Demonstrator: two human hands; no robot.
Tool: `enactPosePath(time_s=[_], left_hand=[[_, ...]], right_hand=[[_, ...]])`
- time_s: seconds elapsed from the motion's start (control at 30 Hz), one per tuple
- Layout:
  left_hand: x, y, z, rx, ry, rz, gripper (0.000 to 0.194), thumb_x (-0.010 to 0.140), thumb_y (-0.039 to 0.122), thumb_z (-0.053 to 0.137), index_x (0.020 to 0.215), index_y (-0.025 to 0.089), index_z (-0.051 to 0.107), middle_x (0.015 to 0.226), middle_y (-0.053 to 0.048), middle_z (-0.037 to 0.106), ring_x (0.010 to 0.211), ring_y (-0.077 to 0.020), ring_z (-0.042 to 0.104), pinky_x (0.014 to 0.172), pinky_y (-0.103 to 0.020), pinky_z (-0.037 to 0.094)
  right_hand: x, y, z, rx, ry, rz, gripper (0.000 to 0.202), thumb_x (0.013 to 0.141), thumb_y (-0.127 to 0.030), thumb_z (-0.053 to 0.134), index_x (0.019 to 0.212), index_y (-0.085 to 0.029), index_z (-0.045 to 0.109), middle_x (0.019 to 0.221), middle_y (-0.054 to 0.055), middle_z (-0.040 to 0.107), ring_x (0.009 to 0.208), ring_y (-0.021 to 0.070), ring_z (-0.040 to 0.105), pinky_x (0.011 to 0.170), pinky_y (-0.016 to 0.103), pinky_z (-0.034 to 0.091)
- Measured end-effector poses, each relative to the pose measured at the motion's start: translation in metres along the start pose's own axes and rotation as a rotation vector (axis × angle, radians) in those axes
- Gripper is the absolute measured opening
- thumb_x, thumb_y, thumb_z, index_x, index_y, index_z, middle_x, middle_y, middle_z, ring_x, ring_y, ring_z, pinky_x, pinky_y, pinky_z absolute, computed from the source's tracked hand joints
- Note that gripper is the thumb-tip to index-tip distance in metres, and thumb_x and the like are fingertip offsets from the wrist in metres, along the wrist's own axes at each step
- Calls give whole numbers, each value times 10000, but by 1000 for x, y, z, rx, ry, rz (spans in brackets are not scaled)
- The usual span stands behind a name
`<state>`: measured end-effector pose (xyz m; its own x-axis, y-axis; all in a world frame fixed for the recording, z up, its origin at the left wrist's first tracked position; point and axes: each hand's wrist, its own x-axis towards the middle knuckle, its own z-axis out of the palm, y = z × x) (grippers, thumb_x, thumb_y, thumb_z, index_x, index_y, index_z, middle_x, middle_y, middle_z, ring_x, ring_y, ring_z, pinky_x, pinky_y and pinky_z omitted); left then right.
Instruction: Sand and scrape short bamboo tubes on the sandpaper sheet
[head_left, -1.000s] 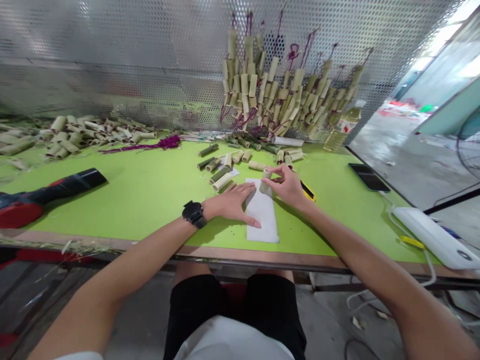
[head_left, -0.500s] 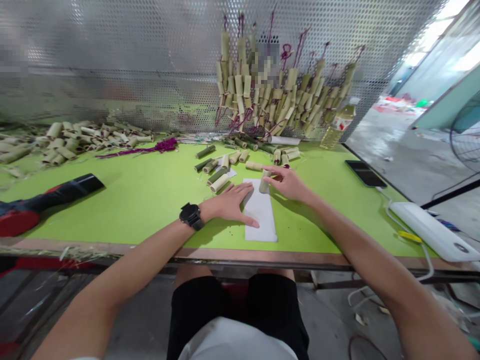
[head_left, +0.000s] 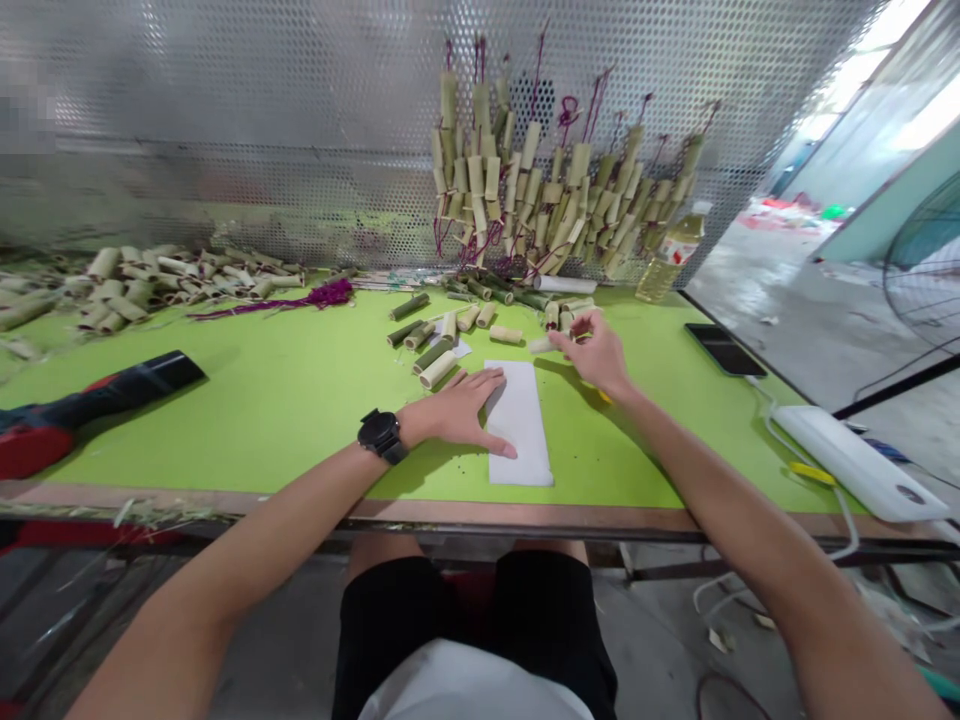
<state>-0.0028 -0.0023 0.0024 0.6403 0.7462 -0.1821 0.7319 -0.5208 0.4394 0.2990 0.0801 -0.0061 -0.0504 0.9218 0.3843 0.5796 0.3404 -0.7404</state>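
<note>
My left hand (head_left: 466,412) lies flat with fingers spread, its fingertips and thumb resting on a white sheet of paper (head_left: 525,430). Beyond the paper's top right corner, my right hand (head_left: 596,355) has thumb and fingers pinched on one end of a short pale bamboo tube (head_left: 541,345). That tube lies roughly sideways, low over the green tabletop; whether it touches the surface I cannot tell. Just left of it is another pale bamboo tube (head_left: 506,335). Close to my left fingertips lies a cut bamboo tube (head_left: 439,370), beside a green-skinned one (head_left: 433,356).
Strung bamboo pieces (head_left: 555,200) hang on the perforated metal panel (head_left: 337,130). At left are a bamboo pile (head_left: 120,285), purple cord (head_left: 330,293) and a red-black power tool (head_left: 112,400). On the right are an oil bottle (head_left: 671,255), a phone (head_left: 724,350) and a white power strip (head_left: 855,460).
My right hand has moved away from the paper, slightly right and back. The bamboo tube it holds has gone from upright on the paper to lying sideways. My left hand stays put.
</note>
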Motion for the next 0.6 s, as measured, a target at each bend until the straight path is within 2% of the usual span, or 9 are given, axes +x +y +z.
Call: enactPosePath(time_s=[0.03, 0.1, 0.2, 0.3, 0.37, 0.47, 0.53, 0.6], left_hand=[[0, -1, 1, 4, 0, 0, 1557, 769, 1092, 690, 1903, 170, 154, 1983, -184, 77, 1833, -472, 108, 1488, -602, 56], [1, -2, 2, 13, 2, 0, 1557, 766, 1093, 692, 1901, 171, 158, 1981, -191, 78, 1835, -469, 97, 1485, -610, 62], [2, -4, 3, 12, 6, 3, 1553, 764, 1100, 690, 1901, 184, 161, 1981, -188, 70, 1837, -459, 94, 1485, -599, 65], [1, -5, 4, 6, 7, 5, 1561, 758, 1111, 685, 1901, 186, 163, 1982, -182, 62, 1838, -454, 93, 1488, -580, 66], [1, -6, 4, 7, 4, 6, 1570, 756, 1116, 681, 1901, 178, 162, 1982, -185, 54, 1838, -458, 84, 1489, -575, 71], [1, -6, 5, 19, 10, 13, 1547, 766, 1117, 672, 1902, 198, 164, 1984, -176, 62, 1837, -462, 86, 1488, -583, 79], [2, -7, 5, 26, 22, 19, 1524, 778, 1115, 666, 1903, 217, 165, 1984, -171, 73, 1836, -464, 96, 1486, -592, 82], [1, -6, 5, 33, 26, 22, 1518, 785, 1115, 661, 1905, 219, 163, 1982, -177, 81, 1834, -468, 101, 1484, -599, 89]], right_hand=[[1, -1, -3, -64, -38, 3, 520, 955, -737, 821, 1109, -255, 700, 984, 82, 767, 787, 232, 694, 719, 437, 688], [2, -5, -10, -188, -196, 18, 475, 938, -688, 840, 1004, -236, 713, 901, 75, 772, 753, 224, 686, 711, 401, 633], [3, -13, -19, -324, -445, 45, 403, 915, -608, 857, 973, -230, 729, 857, 75, 793, 729, 229, 707, 690, 366, 571], [3, -16, -23, -389, -509, 41, 350, 882, -520, 874, 1002, -236, 709, 812, 57, 788, 735, 239, 719, 700, 352, 558], [1, -15, -19, -381, -449, 54, 332, 902, -492, 848, 1039, -233, 691, 833, 70, 793, 768, 254, 731, 734, 369, 582], [-1, -9, -8, -269, -170, 62, 398, 974, -530, 786, 1193, -219, 669, 1099, 159, 826, 909, 297, 762, 839, 447, 646], [-2, -5, 1, -165, 3, 32, 480, 1018, -590, 740, 1311, -222, 644, 1281, 193, 795, 979, 312, 769, 908, 500, 670], [-3, -3, 7, -93, 62, -2, 508, 1038, -606, 715, 1372, -232, 637, 1337, 192, 775, 962, 305, 773, 909, 513, 685]])
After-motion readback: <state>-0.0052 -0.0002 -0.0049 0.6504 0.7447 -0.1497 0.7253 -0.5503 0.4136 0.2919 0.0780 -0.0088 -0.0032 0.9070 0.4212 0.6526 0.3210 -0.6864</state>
